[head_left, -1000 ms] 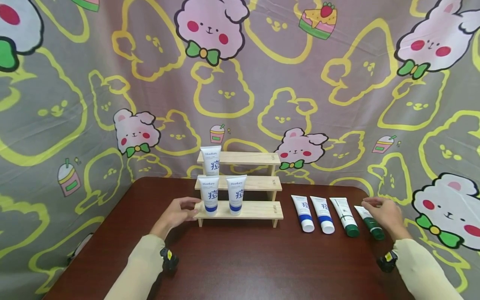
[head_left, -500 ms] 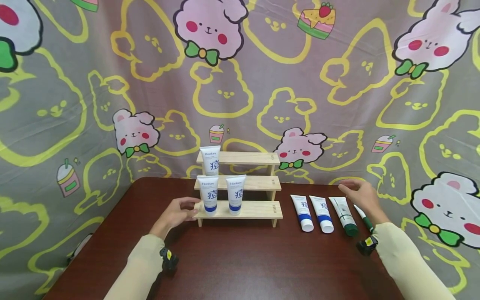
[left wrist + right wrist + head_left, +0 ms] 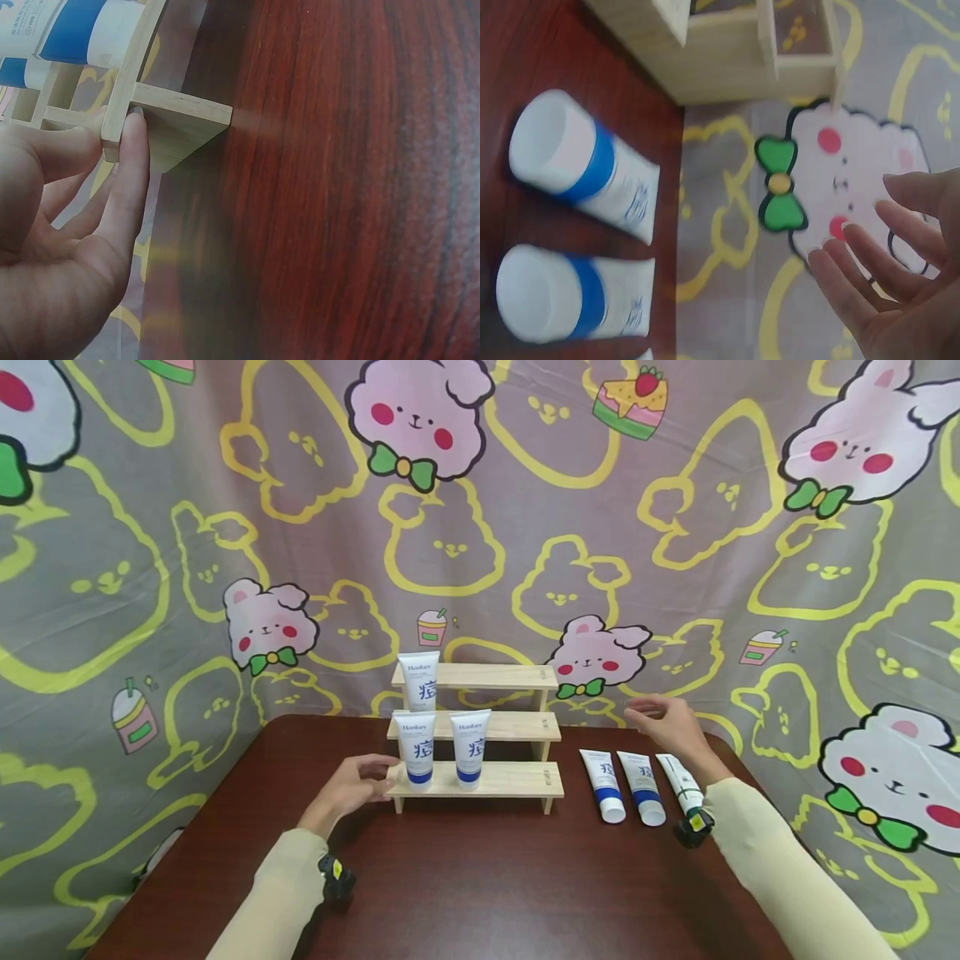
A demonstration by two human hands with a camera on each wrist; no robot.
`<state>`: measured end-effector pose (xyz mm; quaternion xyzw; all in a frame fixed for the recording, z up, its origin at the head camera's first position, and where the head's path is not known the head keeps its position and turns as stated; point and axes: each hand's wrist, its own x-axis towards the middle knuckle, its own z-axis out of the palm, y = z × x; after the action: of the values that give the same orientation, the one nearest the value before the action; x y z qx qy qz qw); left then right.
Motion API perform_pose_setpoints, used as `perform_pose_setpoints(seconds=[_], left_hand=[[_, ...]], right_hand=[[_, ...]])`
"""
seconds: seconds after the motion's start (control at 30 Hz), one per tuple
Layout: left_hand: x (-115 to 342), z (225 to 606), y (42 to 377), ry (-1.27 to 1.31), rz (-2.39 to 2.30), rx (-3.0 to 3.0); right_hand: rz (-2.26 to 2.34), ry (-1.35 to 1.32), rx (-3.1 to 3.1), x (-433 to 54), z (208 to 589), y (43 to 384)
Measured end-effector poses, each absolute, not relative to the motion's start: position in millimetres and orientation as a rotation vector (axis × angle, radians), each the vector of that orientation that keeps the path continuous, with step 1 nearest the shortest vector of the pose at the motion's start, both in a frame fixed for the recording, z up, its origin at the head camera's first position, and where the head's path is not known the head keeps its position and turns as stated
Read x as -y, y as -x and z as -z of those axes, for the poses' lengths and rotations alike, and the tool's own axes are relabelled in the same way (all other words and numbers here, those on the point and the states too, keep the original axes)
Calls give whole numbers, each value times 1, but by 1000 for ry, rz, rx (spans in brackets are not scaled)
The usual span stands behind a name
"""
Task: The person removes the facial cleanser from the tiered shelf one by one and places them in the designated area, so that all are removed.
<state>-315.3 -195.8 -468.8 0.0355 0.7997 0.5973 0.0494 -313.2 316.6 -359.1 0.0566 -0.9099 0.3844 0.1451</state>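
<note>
My left hand pinches the left end of the lowest step of a three-step wooden display rack; the left wrist view shows the fingers against the board's edge. Two white squeeze tubes with blue bands, the left one and the right one, stand cap-down on the lowest step. Behind them another such tube rises, its base hidden. My right hand hovers with fingers extended, holding nothing, above the tubes lying at the right: two blue-banded tubes and a white-and-green tube.
A dark red wooden table carries everything. A patterned curtain hangs close behind the rack and along both sides. The right forearm covers the table's right part, hiding another green-capped tube seen earlier.
My right hand has moved left, from the rightmost green-capped tube across the row toward the blue-banded tubes. My left hand stays on the rack.
</note>
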Motion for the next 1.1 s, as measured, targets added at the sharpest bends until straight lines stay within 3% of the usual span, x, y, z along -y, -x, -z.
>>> perform_pose_setpoints(seconds=[1.1], left_hand=[[195,466,317,-90,-1800,-2432]], right_hand=[[-1388,-638,2518,-169,323,331]])
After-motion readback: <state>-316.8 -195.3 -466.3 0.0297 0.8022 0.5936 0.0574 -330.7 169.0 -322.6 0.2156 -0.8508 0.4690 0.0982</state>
